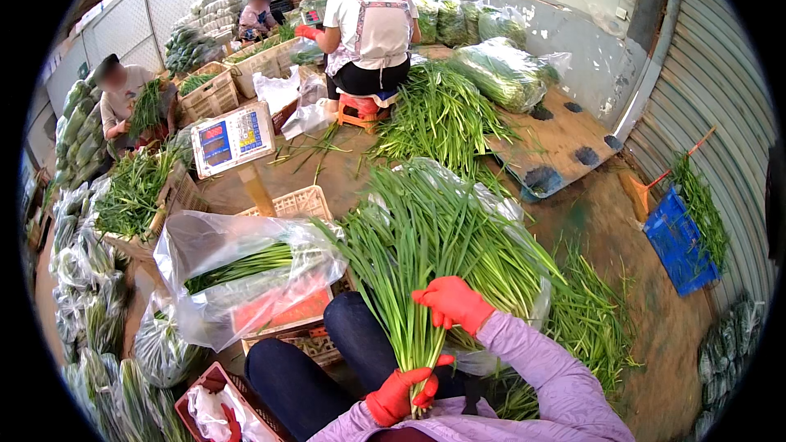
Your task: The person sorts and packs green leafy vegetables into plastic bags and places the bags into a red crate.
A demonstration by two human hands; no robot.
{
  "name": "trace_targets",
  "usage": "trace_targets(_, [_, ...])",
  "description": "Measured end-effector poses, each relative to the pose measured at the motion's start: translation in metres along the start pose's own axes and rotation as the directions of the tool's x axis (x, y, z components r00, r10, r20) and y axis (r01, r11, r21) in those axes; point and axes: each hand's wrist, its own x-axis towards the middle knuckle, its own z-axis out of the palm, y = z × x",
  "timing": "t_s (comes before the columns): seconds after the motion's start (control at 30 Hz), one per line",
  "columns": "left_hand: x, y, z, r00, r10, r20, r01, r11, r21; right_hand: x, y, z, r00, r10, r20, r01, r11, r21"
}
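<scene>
My left hand, in a red glove, is closed round the pale lower stalks of a bunch of Chinese chives. The bunch lies above my knees with its leaves pointing away from me. My right hand, also in a red glove, is at the bunch's right side with bent fingers; whether it grips any stalk cannot be told. Behind the bunch a large heap of chives rests on clear plastic. To the left, an open clear plastic bag with chives inside lies on the platform of a digital scale.
Three people sit at work farther off, the nearest with their back to me. A red crate holding plastic bags stands at lower left. Bagged greens line the left side. A blue crate leans at right, near loose chives.
</scene>
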Motion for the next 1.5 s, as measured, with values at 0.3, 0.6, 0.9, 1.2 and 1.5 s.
trace_targets(0.3, [-0.012,0.061,0.002,0.985,0.168,0.048,-0.172,0.979,0.105,-0.052,0.052,-0.109,0.822,0.023,-0.569,0.157,0.952,0.264])
trace_targets(0.6, [0.047,0.103,0.018,0.930,0.309,-0.200,-0.166,0.837,0.521,0.000,0.133,0.017,0.990,0.091,0.110,-0.136,0.372,0.918])
trace_targets(0.9, [0.050,0.099,0.021,0.953,0.074,-0.292,0.073,0.884,0.462,-0.020,-0.008,-0.048,0.850,-0.362,-0.382,0.506,0.762,0.404])
trace_targets(1.2, [0.071,0.077,-0.021,0.976,0.201,-0.083,-0.214,0.958,-0.190,-0.002,0.131,-0.060,0.900,-0.129,-0.416,-0.308,0.488,-0.817])
trace_targets(1.5, [0.058,0.065,-0.026,0.923,0.384,-0.024,-0.383,0.914,-0.135,-0.029,0.085,-0.081,0.703,-0.583,-0.407,-0.185,0.403,-0.896])
